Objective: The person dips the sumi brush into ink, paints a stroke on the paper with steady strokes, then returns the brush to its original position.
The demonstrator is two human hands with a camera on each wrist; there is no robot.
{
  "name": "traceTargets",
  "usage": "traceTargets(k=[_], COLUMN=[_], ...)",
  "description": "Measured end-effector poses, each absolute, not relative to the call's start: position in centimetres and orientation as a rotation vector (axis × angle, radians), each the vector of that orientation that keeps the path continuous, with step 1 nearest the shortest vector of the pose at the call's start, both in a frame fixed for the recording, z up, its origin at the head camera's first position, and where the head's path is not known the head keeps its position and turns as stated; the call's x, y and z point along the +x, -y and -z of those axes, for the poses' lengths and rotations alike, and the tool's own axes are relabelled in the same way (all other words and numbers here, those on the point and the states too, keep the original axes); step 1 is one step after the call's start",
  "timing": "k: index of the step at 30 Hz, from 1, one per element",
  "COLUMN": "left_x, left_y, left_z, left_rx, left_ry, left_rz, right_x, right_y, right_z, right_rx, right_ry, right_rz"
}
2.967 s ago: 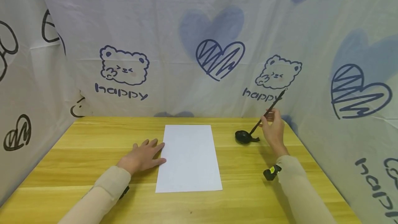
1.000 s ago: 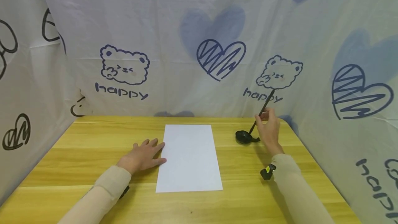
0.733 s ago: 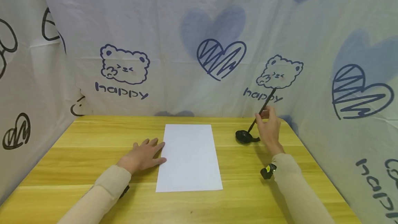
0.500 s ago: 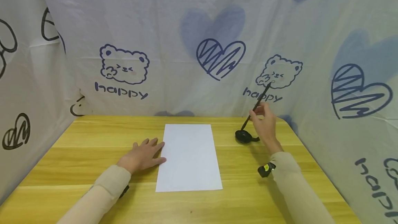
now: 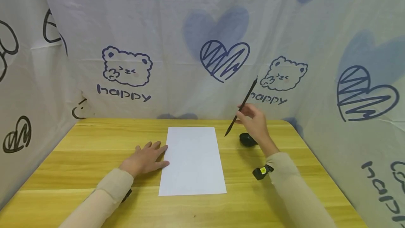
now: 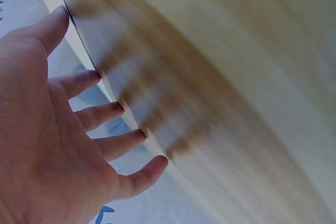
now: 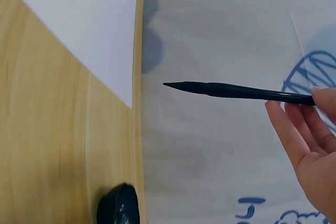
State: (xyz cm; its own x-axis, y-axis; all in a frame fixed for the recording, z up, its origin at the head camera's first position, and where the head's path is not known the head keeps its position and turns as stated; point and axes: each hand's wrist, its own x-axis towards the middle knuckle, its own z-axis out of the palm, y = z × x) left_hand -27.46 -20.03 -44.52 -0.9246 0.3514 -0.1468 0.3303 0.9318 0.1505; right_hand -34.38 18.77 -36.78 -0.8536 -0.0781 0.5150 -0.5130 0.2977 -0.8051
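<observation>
A dark calligraphy brush [image 5: 242, 106] is pinched between the thumb and fingers of my right hand [image 5: 254, 122]. It slants with its pointed black tip [image 7: 181, 86] down and to the left, above the table and just off the paper's right edge. Partly behind that hand sits a small black ink dish [image 5: 246, 139], also visible at the bottom of the right wrist view. A blank white sheet of paper [image 5: 192, 161] lies mid-table. My left hand [image 5: 146, 158] rests with fingers spread, its fingertips at the sheet's left edge.
The yellow wood-grain table [image 5: 79, 182] is enclosed by a pale cloth [image 5: 177, 90] printed with hearts, bear faces and lettering. Cloth walls stand close behind the table and on both sides. A black wrist camera [image 5: 261, 172] hangs under the right wrist.
My right hand has lifted the brush from the ink dish and carried it left toward the paper. Earlier its tip was in the dish. The left hand and the paper have stayed put.
</observation>
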Motion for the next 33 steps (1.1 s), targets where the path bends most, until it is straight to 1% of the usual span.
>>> traceTargets(k=[13, 27, 33], left_x=[-27.6, -27.5, -27.5], left_y=[19.9, 19.8, 19.9], left_z=[44.5, 44.3, 44.6], left_rx=[0.499, 0.507, 0.506], left_ry=[-2.909, -2.914, -2.912], left_rz=[-0.192, -0.214, -0.218], right_x=[-33.4, -33.3, -33.1], right_y=[-15.8, -13.7, -12.4], right_z=[37.2, 38.5, 38.9], right_rx=[0.622, 0.672, 0.636], right_ry=[2.162, 2.125, 2.139], right_rz=[-1.643, -1.708, -1.74])
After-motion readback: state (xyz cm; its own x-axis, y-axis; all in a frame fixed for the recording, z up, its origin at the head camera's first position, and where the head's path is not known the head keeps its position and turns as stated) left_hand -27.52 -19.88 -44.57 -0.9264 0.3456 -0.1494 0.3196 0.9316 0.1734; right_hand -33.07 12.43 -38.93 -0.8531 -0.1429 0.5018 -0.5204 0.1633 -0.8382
